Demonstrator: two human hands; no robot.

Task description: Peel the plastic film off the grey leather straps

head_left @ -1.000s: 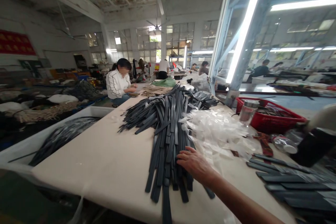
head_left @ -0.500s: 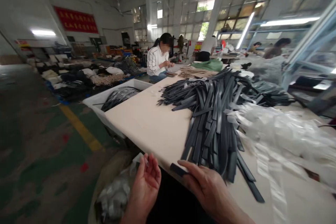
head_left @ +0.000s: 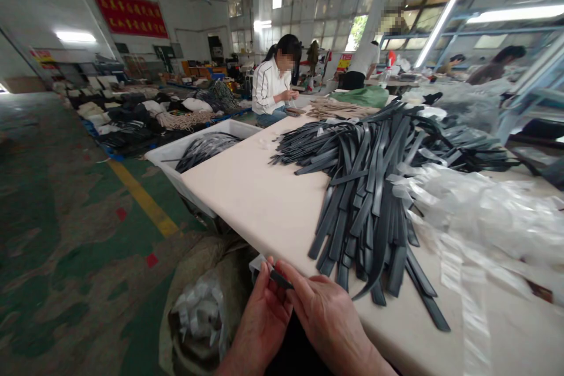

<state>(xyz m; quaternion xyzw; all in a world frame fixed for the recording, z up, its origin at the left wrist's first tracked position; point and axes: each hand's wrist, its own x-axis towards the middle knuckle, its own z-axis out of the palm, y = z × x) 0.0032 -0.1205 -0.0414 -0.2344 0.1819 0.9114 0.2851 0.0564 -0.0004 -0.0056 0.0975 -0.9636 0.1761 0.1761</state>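
My left hand [head_left: 267,311], beyond the table's front edge, is closed with a small translucent plastic piece [head_left: 256,265] at its fingertips. Against it lies my right hand [head_left: 328,311], closed on a flat dark grey strap [head_left: 281,280]. The strap's end points at the plastic piece between my hands; whether it is inside the plastic I cannot tell. My right fingers hide the rest of the strap. Just past my right hand, a heap of similar dark straps [head_left: 365,205] spreads over the pale table [head_left: 238,194], several ends hanging toward me.
A pile of clear plastic [head_left: 493,217] covers the table's right side. Below on the left stands an open sack [head_left: 176,311] with plastic scraps [head_left: 200,311]. A white bin [head_left: 165,161] of straps adjoins the table's left edge. A person in white [head_left: 267,85] sits at the far end.
My right hand has moved left with the strap, bringing its end up to my left hand. The left fingers have closed in, and the view has shifted slightly.
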